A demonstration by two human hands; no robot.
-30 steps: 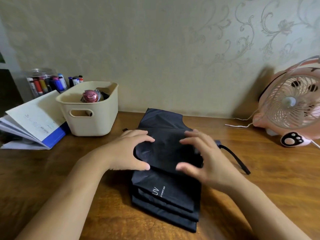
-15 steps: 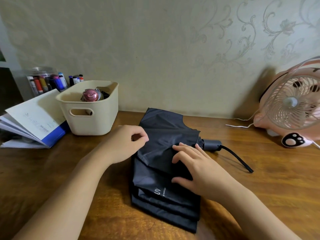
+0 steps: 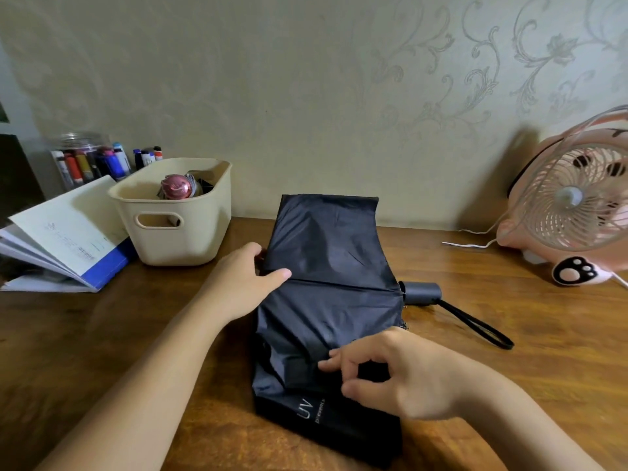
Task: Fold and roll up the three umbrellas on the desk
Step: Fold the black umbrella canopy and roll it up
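Head view: black umbrella (image 3: 326, 266) lies centre frame on the desk (image 3: 102, 334), shaft running left–right, handle (image 3: 421, 293) poking out right. Left hand (image 3: 238, 283) grips the upper flap's left edge, thumb on top; right hand (image 3: 401, 379) pinches a pleat at lower centre — nearer the handle.

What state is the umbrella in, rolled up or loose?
Loose, not rolled. The umbrella lies in flat flaps on the desk; the left hand grips one flap, the right hand pinches another.
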